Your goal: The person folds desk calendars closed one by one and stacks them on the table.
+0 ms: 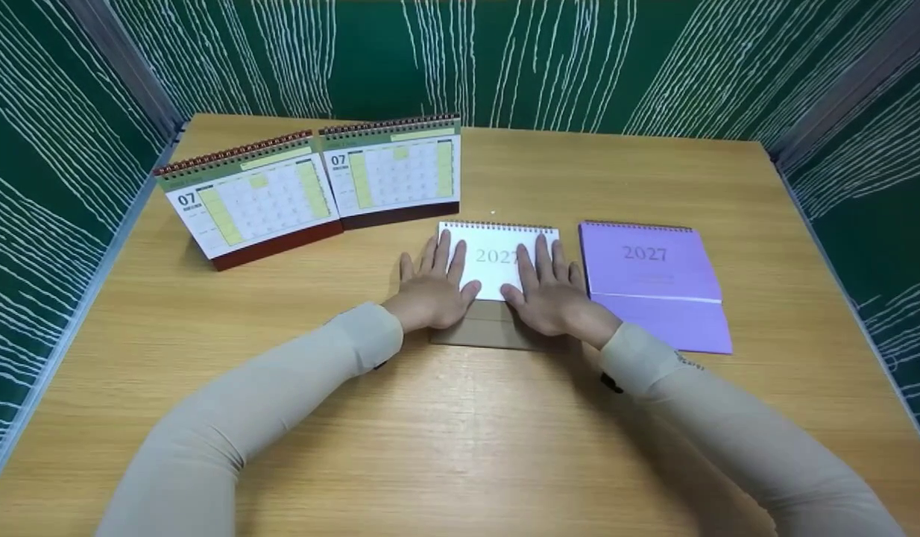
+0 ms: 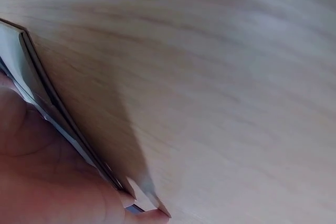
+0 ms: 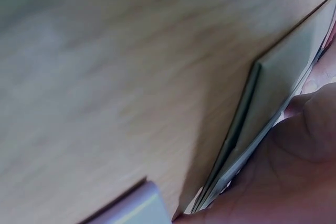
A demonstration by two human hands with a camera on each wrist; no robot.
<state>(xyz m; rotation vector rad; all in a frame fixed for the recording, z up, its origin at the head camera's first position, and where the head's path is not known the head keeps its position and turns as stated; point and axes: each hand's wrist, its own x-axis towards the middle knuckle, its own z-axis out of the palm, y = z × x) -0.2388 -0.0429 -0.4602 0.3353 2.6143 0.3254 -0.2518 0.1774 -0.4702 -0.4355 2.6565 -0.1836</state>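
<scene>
A red-footed calendar (image 1: 262, 205) stands ahead and left of my left hand (image 1: 432, 296), a dark-footed calendar (image 1: 393, 175) more directly ahead. That hand and my right hand (image 1: 551, 300), both spread, rest on the white calendar (image 1: 493, 272) beneath them, partly covering it. Just right of my right hand lies the purple calendar (image 1: 654, 268).

A light brown table (image 1: 445, 447) with wood grain carries four desk calendars. Toward its back left, a red-based calendar (image 1: 259, 201) stands propped up, turned at an angle, beside a dark-based calendar (image 1: 400, 173), also upright; both show a page marked 07. Near the middle lies a white calendar (image 1: 491, 282) with a brown base, its cover printed 2027. Just right of it lies a purple calendar (image 1: 646, 261), also printed 2027.
</scene>
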